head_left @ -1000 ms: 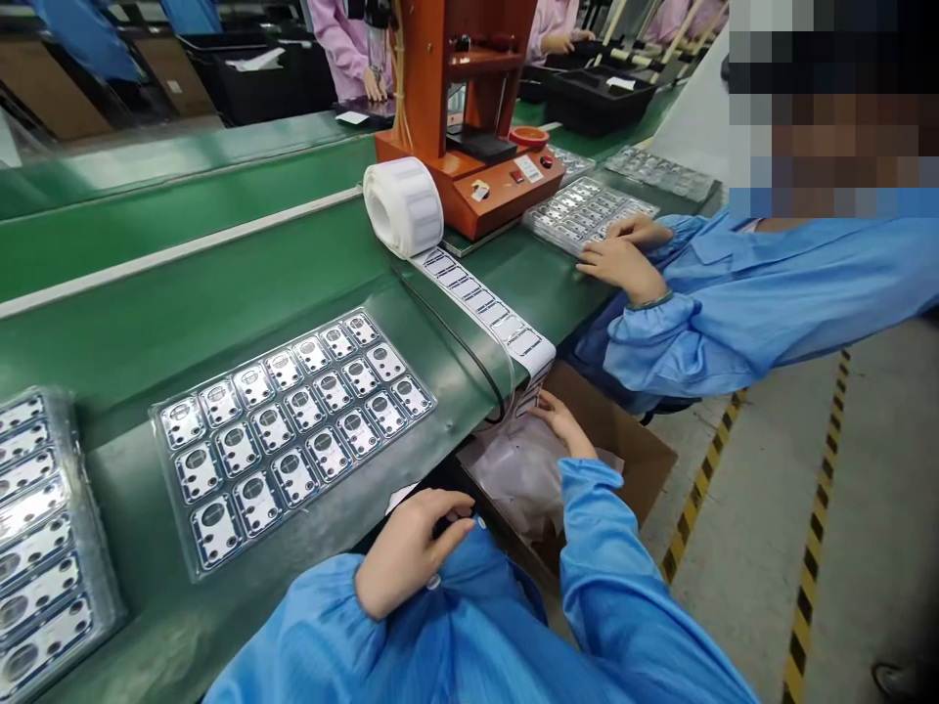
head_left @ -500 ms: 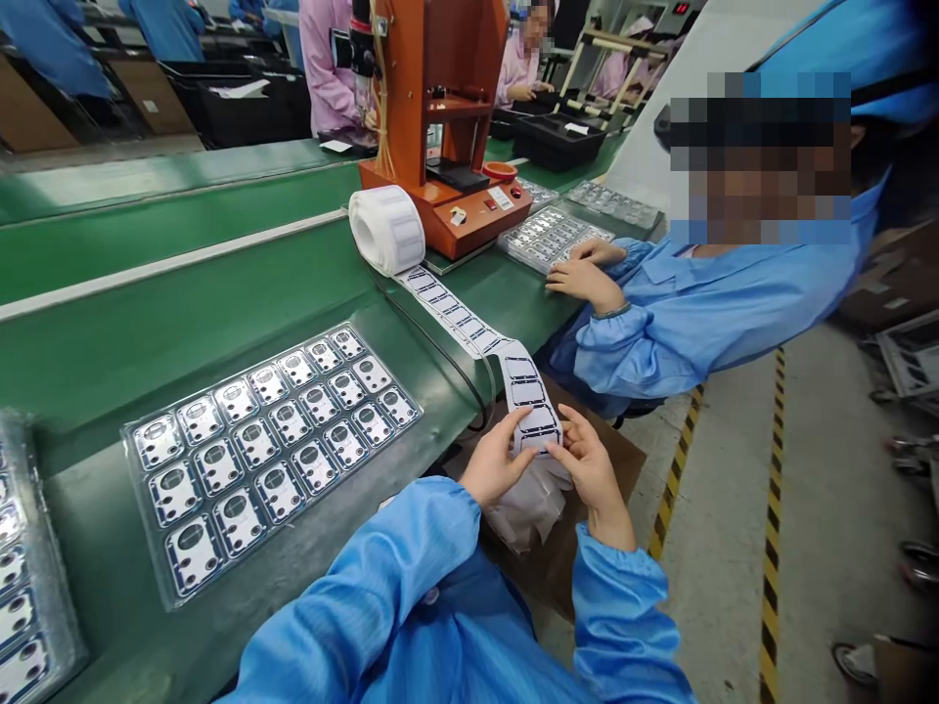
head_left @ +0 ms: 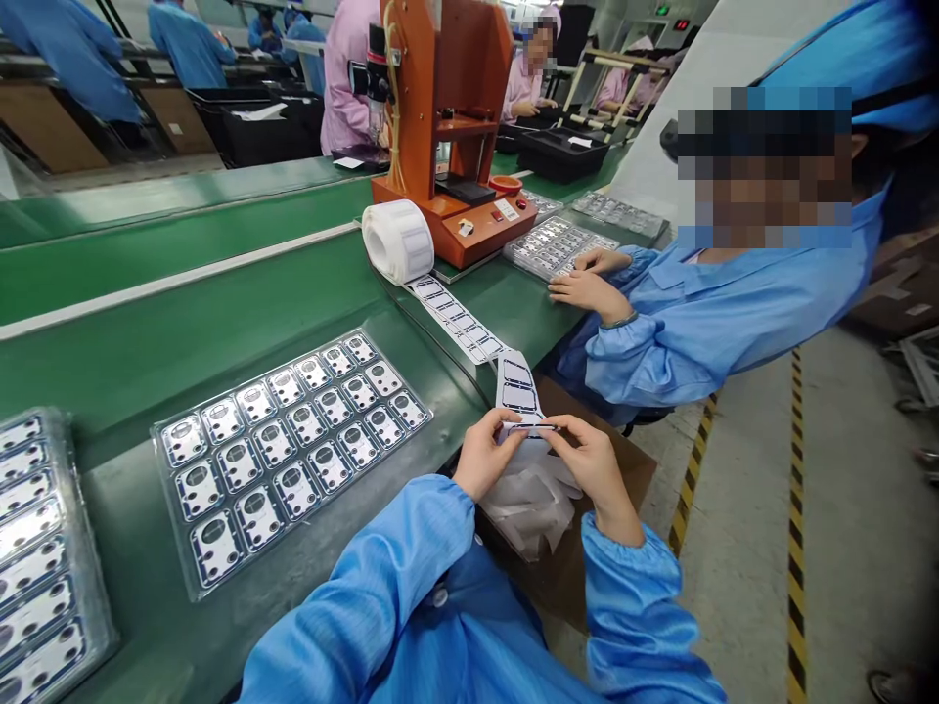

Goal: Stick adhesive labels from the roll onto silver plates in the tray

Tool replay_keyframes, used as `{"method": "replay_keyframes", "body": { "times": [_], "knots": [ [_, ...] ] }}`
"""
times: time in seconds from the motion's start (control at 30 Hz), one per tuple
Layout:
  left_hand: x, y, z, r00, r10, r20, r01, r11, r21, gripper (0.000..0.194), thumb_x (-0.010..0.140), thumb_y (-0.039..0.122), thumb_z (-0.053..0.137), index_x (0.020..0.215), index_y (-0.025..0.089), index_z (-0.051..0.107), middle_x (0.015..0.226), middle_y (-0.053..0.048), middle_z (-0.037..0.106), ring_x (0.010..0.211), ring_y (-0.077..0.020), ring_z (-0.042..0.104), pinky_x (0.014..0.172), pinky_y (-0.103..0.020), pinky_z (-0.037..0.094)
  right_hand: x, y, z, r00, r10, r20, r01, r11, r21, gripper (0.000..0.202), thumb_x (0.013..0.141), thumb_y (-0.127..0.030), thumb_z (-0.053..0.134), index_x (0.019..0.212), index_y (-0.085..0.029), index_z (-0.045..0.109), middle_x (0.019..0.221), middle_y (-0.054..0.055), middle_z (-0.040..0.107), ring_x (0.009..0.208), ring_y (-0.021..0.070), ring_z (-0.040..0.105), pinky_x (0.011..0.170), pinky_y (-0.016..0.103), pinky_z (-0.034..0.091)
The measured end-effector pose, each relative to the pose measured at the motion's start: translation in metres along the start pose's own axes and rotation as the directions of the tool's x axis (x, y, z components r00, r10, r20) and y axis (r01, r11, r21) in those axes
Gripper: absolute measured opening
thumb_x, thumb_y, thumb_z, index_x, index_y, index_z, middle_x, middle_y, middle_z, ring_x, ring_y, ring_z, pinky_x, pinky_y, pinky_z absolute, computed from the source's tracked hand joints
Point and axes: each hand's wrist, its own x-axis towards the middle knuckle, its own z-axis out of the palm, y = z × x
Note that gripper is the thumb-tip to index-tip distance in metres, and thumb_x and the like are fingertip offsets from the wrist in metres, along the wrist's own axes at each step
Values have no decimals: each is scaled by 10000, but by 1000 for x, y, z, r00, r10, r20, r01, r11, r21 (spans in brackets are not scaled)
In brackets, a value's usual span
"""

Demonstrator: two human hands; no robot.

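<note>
A long strip of white labels with dark blue frames (head_left: 518,379) runs from a roll (head_left: 402,242) on the green bench and drops over the front edge. My left hand (head_left: 484,455) pinches the strip's near end between thumb and finger. Opposite it, my right hand (head_left: 591,467) pinches the other side of the strip, where it bends and one dark-framed label shows edge-on. Crumpled pale backing paper (head_left: 532,508) hangs just below my fingers. To the left lies a clear plastic tray (head_left: 176,548) with rows of white, blue-edged plates with round holes.
A second stack of trays (head_left: 95,587) stands at the left edge. An orange press (head_left: 469,230) sits behind the roll, with a dark cable (head_left: 440,347) beside the strip. At right, a co-worker's hands (head_left: 594,284) rest by another tray. A cardboard box (head_left: 623,460) is below the bench edge.
Both hands have tipped the strip's end so the label, face up before, now shows edge-on at a bend. The fingers have risen slightly. The whole view has shifted a little.
</note>
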Motion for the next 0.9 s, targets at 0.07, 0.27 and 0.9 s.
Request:
{"method": "replay_keyframes", "body": {
  "times": [0.07,0.27,0.9],
  "knots": [
    [1,-1,-2,1000,4,-1,-4,1000,-3,191,855,342,650,947,174,662,857,-8,699,785,-146,626,725,-231,490,0,-3,-3,999,-33,33,33,999,-6,379,853,-576,648,894,-217,763,884,73,735,798,229,676,706,348,547],
    [1,-1,-6,1000,21,-6,-21,999,24,261,866,430,630,926,182,680,855,-3,711,781,-151,628,720,-234,483,1,-21,-21,955,-292,-51,265,918,-295,328,930,-457,603,1164,-254,712,1083,91,679,890,220,676,831,381,558],
    [-2,6,-5,1000,21,10,-22,999,32,259,881,425,610,939,181,676,901,-9,716,854,-169,638,795,-261,483,21,-59,-43,821,-422,385,571,573,-588,267,996,-298,483,867,-226,706,829,39,739,751,194,664,700,336,443]
  ]
}}
